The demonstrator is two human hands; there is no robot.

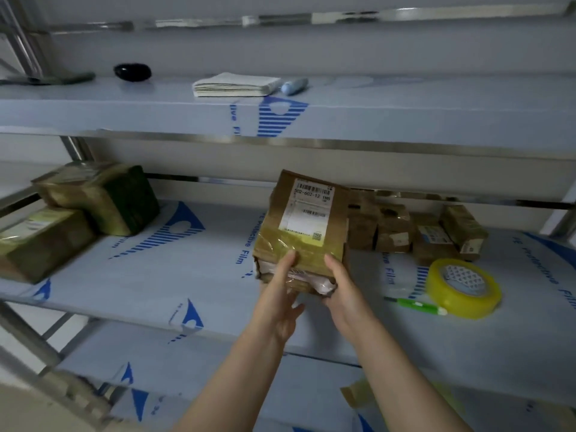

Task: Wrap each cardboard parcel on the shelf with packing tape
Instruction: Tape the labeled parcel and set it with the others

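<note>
- Fingers (290, 259) grip only the bottom end of the parcel (304, 222), so it may tip and drop onto the shelf (187, 275).
- Tape (299, 241) on it looks shiny, so the thumbs may slide.
- Left hand (280, 294) and right hand (344, 291) reach forward, thumbs pressed on top, other fingers curled under, holding the parcel tilted just above the shelf.

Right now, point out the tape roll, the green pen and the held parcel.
tape roll (458, 300): head view, yellow outer wall.
green pen (417, 305): head view, middle of barrel.
held parcel (304, 227): head view, white shipping label.
</note>
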